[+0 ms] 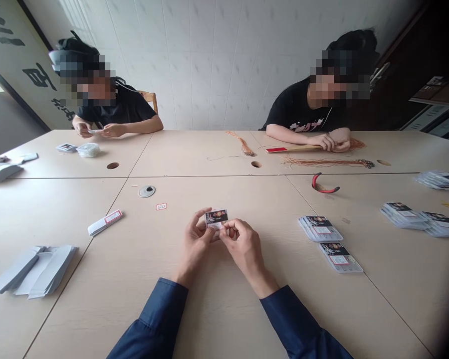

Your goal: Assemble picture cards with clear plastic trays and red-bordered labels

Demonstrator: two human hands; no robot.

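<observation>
Between my two hands is a small flat plastic case with a black printed label and a pale lower part, raised a little above the table in front of me. My left hand grips its left side, fingers behind and thumb in front. At its lower right edge, my right hand is closed with thumb and fingertips pressed on it; whether a small sticker lies under them I cannot tell. To the right lie a stack of similar cases and another small stack touching it.
At left are a pile of white paper strips and a bundle of labels. A small red-framed sticker lies ahead. Red-handled pliers rest near a table hole. Further right are more cases. Two people work across the table, one beside orange cords.
</observation>
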